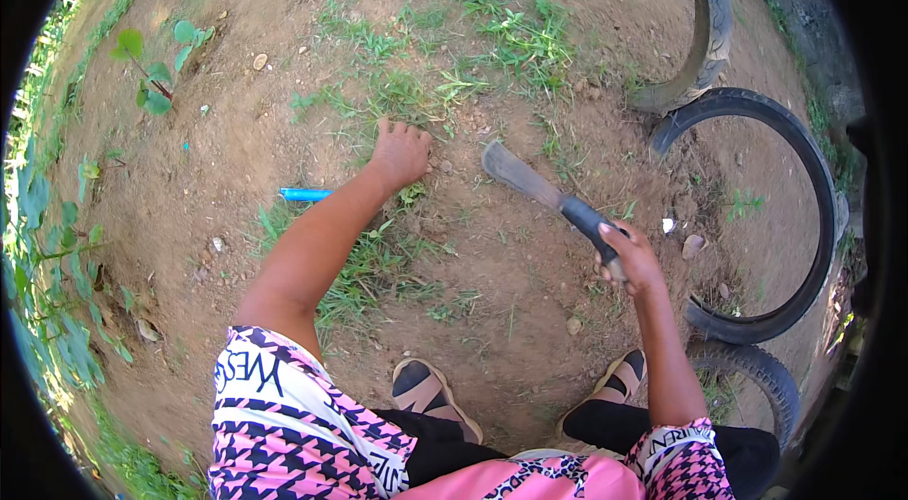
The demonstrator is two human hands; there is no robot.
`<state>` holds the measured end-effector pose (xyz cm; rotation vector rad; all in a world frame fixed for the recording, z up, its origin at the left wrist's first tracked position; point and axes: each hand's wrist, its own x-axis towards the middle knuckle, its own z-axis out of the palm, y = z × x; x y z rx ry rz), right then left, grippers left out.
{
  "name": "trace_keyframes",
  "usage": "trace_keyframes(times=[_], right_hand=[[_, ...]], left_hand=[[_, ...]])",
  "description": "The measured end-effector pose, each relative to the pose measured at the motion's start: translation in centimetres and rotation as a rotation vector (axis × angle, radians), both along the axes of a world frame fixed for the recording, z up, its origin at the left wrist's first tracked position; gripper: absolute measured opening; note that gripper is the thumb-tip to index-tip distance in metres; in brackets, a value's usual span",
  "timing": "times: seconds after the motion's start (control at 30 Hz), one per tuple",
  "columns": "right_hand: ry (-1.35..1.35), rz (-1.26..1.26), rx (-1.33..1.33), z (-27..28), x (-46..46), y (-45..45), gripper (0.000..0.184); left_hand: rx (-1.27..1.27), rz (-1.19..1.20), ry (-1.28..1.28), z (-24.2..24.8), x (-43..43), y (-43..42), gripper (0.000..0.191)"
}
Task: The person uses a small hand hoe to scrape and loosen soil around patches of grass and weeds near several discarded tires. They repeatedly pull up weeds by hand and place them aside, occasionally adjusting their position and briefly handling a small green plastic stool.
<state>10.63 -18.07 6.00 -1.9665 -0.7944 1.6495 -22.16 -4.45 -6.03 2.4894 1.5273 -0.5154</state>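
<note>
My right hand [631, 255] is closed around the dark handle of a machete-like tool with a short, broad blade [521, 173], its rounded tip pointing up and left over the soil. My left hand [402, 151] reaches down at the lower edge of a patch of green grass [401, 92], its fingers touching or just above the ground; whether it grips any blades cannot be told. Below that hand lies a thicker clump of grass [362, 280]. A blue strip-like object [305, 195] lies on the dirt, partly hidden behind my left forearm.
Curved tire pieces stand in the soil at right: a worn one [713, 24], a black one [823, 181] and a knobby one [766, 376]. Stones [693, 246] lie near them. Leafy plants [152, 74] grow at left. My sandaled feet [433, 393] are below.
</note>
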Motion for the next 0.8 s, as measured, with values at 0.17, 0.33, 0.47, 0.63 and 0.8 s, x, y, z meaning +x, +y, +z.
trace_keyframes(times=[0.17, 0.33, 0.47, 0.63, 0.8], right_hand=[[0.157, -0.035, -0.134, -4.6, -3.3, -0.2, 0.039], [-0.114, 0.284, 0.178, -6.7, -9.9, 0.2, 0.046], [-0.245, 0.292, 0.176, -1.4, -7.1, 0.2, 0.044], [0.026, 0.131, 0.021, 0.3, -0.2, 0.2, 0.046], [0.057, 0.102, -0.148, -3.9, -7.3, -2.4, 0.043]], left_hand=[[-0.027, -0.012, 0.014, -2.3, -2.1, 0.6, 0.026], [-0.02, 0.029, 0.062, -2.0, -5.2, 1.3, 0.024], [-0.157, 0.114, 0.157, 0.9, -7.8, 1.0, 0.028], [-0.228, 0.164, 0.092, 0.2, -9.5, 0.0, 0.025], [-0.229, 0.136, 0.135, 0.2, -9.1, 1.1, 0.023]])
